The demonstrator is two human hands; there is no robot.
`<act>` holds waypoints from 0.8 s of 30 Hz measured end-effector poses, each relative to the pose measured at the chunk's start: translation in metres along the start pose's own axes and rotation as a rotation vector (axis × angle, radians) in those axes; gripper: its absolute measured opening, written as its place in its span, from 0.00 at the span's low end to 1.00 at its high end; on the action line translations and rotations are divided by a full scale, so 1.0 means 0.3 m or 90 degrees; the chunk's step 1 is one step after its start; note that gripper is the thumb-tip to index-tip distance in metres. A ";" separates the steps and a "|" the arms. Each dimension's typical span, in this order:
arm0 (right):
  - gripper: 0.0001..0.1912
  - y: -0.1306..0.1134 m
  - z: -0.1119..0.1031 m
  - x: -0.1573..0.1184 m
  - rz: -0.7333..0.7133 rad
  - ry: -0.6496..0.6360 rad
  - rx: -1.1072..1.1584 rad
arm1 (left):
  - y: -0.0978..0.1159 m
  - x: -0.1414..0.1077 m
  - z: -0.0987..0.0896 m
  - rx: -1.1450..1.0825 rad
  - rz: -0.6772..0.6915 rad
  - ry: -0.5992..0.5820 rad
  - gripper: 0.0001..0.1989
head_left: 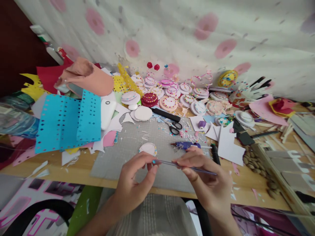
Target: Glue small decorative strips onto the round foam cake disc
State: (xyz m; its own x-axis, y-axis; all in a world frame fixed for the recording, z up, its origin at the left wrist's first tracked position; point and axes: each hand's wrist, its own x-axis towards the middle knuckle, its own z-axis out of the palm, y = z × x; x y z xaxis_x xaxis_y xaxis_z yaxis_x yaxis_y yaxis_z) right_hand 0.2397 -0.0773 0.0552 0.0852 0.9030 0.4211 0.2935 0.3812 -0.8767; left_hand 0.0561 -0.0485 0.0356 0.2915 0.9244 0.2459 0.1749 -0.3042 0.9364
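Note:
Over the grey mat [123,141], my right hand [206,183] is closed on a thin purplish stick [199,170]. Its left tip meets a small blue piece [154,162], which my left hand [137,183] pinches between thumb and forefinger. Just beyond my left fingers lies a round white disc [147,148] with coloured beads along its edge. A blue glue gun [185,145] rests behind my right hand, its nozzle to the left. Black-handled scissors [175,127] lie farther back.
Many small decorated paper hats [169,103] fill the back of the table. Blue perforated foam sheets [64,121] and a peach cap [86,78] are at left. White paper scraps [228,144], brown nuts or stones [253,160] and a tray [273,167] are at right.

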 end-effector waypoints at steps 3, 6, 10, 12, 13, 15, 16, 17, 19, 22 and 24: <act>0.07 -0.005 0.004 -0.008 0.005 0.007 -0.011 | 0.002 -0.009 -0.007 -0.027 -0.032 0.011 0.06; 0.06 -0.009 0.006 -0.013 0.015 0.022 -0.004 | 0.010 -0.013 -0.014 -0.066 -0.083 0.000 0.08; 0.05 -0.001 0.008 -0.014 0.057 0.063 0.046 | 0.016 -0.002 -0.025 -0.076 -0.096 -0.008 0.09; 0.04 0.006 0.010 -0.015 0.067 0.072 0.062 | 0.016 0.004 -0.031 -0.073 -0.097 -0.005 0.09; 0.04 0.009 0.012 -0.016 0.070 0.071 0.066 | 0.014 0.005 -0.034 -0.079 -0.104 -0.005 0.09; 0.03 0.012 0.014 -0.020 0.074 0.069 0.070 | 0.008 0.006 -0.040 -0.104 -0.126 -0.004 0.09; 0.03 0.013 0.016 -0.022 0.077 0.068 0.071 | 0.004 0.004 -0.042 -0.121 -0.139 -0.005 0.09; 0.03 0.013 0.017 -0.024 0.080 0.069 0.070 | -0.001 0.001 -0.044 -0.141 -0.155 -0.007 0.09; 0.03 0.012 0.018 -0.028 0.085 0.070 0.067 | -0.014 -0.006 -0.046 -0.187 -0.200 -0.014 0.09; 0.04 0.015 0.019 -0.033 0.087 0.073 0.056 | -0.033 -0.016 -0.046 -0.237 -0.274 -0.033 0.09; 0.04 0.020 0.018 -0.037 0.092 0.078 0.045 | -0.042 -0.021 -0.044 -0.241 -0.297 -0.036 0.10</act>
State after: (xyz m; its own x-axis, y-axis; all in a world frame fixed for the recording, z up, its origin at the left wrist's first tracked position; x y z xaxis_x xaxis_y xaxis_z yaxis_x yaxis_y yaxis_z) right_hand 0.2352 -0.0841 0.0441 0.2380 0.9203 0.3104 0.2020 0.2657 -0.9426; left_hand 0.0395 -0.0475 0.0256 0.3160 0.9238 -0.2161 -0.0470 0.2428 0.9689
